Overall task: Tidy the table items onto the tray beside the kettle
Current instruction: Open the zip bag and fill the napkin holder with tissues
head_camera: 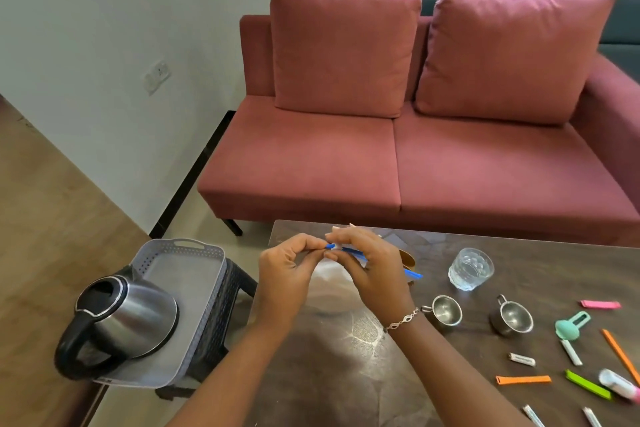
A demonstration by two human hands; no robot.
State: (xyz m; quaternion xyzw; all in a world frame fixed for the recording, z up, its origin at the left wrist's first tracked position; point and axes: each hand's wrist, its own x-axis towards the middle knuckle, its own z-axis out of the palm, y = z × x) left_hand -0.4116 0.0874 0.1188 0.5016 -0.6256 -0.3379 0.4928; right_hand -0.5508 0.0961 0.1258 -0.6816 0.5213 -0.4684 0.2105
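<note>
Over the dark table's (346, 374) left end, both hands hold a blue bag clip (414, 275). My left hand (287, 270) pinches its near tip. My right hand (367, 270) grips its middle, and something white and a brown item are partly hidden behind it. A grey perforated tray (204, 263) rests on a black stool (239, 279) to the left, with a steel kettle (128, 319) standing on its near half. Loose on the table lie a glass (471, 269), two steel cups (446, 310) (512, 317), and several coloured clips and sachets.
A red sofa (398, 163) stands behind the table. At the right lie a pink clip (600, 304), a teal scoop clip (569, 325), orange clips (523, 379), a green clip (588, 389) and a white-pink item (620, 386). Wooden floor spreads to the left.
</note>
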